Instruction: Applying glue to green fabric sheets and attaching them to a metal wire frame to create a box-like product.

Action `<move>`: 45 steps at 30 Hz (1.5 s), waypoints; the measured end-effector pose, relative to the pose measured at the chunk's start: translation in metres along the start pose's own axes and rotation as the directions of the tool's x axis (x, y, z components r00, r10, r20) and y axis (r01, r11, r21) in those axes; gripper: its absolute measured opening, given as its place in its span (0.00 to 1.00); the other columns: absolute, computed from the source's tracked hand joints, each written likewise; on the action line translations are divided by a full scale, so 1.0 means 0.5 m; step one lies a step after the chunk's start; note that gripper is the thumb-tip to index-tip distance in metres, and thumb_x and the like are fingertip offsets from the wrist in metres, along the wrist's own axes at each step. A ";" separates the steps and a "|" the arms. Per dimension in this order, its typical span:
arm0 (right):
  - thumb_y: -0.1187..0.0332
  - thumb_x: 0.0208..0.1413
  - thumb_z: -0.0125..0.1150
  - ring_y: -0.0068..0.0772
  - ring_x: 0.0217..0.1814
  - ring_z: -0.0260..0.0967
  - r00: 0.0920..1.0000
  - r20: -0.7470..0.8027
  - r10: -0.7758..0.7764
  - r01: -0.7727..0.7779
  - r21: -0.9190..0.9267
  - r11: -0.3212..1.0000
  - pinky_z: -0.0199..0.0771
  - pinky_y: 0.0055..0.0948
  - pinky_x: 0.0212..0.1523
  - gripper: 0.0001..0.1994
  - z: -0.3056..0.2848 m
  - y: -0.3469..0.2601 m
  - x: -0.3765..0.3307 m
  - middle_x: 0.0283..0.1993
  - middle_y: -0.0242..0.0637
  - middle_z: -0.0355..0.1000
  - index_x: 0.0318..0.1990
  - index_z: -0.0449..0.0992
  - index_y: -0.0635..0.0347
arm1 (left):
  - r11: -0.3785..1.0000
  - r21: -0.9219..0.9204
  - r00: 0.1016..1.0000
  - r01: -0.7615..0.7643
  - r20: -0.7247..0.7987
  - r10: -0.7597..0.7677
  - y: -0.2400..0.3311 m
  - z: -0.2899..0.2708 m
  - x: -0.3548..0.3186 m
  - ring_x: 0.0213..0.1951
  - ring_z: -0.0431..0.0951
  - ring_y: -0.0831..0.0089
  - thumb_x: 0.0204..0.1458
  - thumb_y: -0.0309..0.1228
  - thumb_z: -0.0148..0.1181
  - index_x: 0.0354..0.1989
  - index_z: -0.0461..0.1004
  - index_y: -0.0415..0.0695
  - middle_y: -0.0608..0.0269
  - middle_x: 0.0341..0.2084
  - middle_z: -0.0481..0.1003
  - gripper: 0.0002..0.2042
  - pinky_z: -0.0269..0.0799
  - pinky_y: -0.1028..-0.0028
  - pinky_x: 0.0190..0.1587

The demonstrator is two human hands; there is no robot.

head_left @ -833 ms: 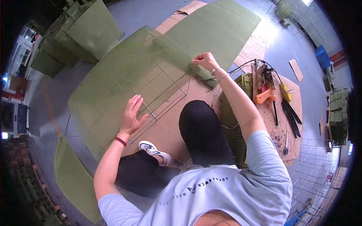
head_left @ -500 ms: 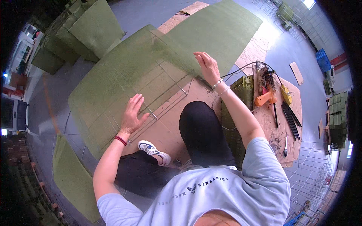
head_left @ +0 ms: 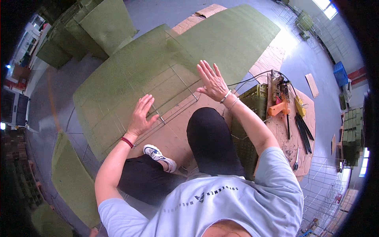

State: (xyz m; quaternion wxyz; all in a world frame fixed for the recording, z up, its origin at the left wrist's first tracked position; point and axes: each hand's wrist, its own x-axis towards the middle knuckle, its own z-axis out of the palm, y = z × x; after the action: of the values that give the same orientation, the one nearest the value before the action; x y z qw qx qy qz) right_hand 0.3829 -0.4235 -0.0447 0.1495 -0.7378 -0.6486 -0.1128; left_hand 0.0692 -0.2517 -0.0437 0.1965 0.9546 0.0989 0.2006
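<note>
In the middle of the frame, the left hand (head_left: 141,115) lies flat and spread, palm down, on a large green mat (head_left: 130,75) that covers a wire grid panel (head_left: 179,81). The hand grips nothing; it only presses on the mat's near edge. A red bracelet (head_left: 127,142) circles that wrist. Just right of centre, the right hand (head_left: 212,81) is also open with fingers fanned, over the seam where this mat meets a second green mat (head_left: 233,37) stretching toward the upper right; whether it touches the mat or hovers just above cannot be told. It holds nothing.

Both mats lie on the floor over brown cardboard sheets (head_left: 173,130), and bare wire of the grid shows between the hands. The person sits with a black-clad knee (head_left: 207,130) raised below the right hand and a white sneaker (head_left: 158,155) near the left forearm.

At the right, an orange glue gun (head_left: 278,108) and black sticks (head_left: 304,130) rest on a cardboard piece (head_left: 306,154). More green mats (head_left: 106,21) are stacked at upper left.
</note>
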 end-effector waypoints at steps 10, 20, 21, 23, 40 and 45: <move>0.46 0.53 0.49 0.37 0.76 0.34 0.967 0.122 -0.223 0.222 0.026 0.975 0.34 0.44 0.73 0.41 0.053 -0.056 0.067 0.74 0.38 0.40 0.70 0.45 0.57 | 0.996 0.081 0.998 0.031 0.051 -0.035 -0.002 0.004 0.000 0.66 0.54 0.57 0.50 0.45 0.59 0.63 0.59 0.40 0.52 0.63 0.58 0.34 0.48 0.57 0.68; 0.36 0.57 0.36 0.35 0.77 0.30 0.848 0.141 -0.511 0.507 0.063 0.860 0.32 0.41 0.74 0.43 -0.008 -0.152 0.159 0.75 0.38 0.36 0.70 0.40 0.59 | 0.996 0.088 0.998 0.032 0.043 -0.035 -0.003 0.006 -0.002 0.68 0.50 0.56 0.49 0.44 0.60 0.64 0.55 0.38 0.50 0.63 0.56 0.36 0.46 0.56 0.69; 0.35 0.56 0.36 0.35 0.77 0.31 0.822 0.118 -0.558 0.550 0.092 0.830 0.32 0.41 0.74 0.44 0.004 -0.178 0.165 0.75 0.39 0.36 0.70 0.40 0.59 | 0.996 0.083 0.999 0.041 0.029 -0.043 -0.004 0.009 -0.002 0.68 0.50 0.55 0.49 0.44 0.60 0.64 0.55 0.37 0.49 0.63 0.55 0.37 0.46 0.56 0.69; 0.35 0.55 0.38 0.37 0.77 0.33 0.798 0.096 -0.595 0.581 0.141 0.801 0.35 0.42 0.73 0.46 0.038 -0.227 0.163 0.75 0.42 0.37 0.70 0.40 0.63 | 0.995 0.082 0.998 0.057 0.014 -0.058 -0.008 0.013 -0.002 0.68 0.50 0.55 0.48 0.43 0.61 0.64 0.53 0.35 0.47 0.63 0.54 0.39 0.46 0.56 0.69; 0.37 0.55 0.41 0.39 0.76 0.38 0.946 0.096 -0.309 0.285 0.201 0.937 0.37 0.45 0.72 0.43 0.106 -0.335 0.121 0.73 0.44 0.45 0.69 0.46 0.62 | 0.980 0.146 0.987 0.133 0.068 -0.144 -0.038 0.045 -0.008 0.68 0.47 0.51 0.41 0.43 0.66 0.65 0.48 0.33 0.40 0.64 0.50 0.46 0.41 0.56 0.70; 0.33 0.54 0.38 0.40 0.76 0.36 0.963 -0.098 -0.250 0.267 0.240 0.933 0.33 0.47 0.72 0.46 0.059 -0.223 0.130 0.74 0.43 0.41 0.69 0.44 0.62 | 0.985 0.113 0.990 0.127 0.043 -0.133 -0.019 0.024 -0.003 0.69 0.44 0.54 0.42 0.43 0.67 0.66 0.48 0.35 0.44 0.66 0.48 0.46 0.40 0.57 0.70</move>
State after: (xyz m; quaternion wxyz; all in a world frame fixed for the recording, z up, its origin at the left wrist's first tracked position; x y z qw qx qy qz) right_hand 0.2802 -0.3398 -0.0404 0.2469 -0.6169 -0.7438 -0.0729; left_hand 0.0722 -0.2477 -0.0582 0.1587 0.9603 0.1670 0.1573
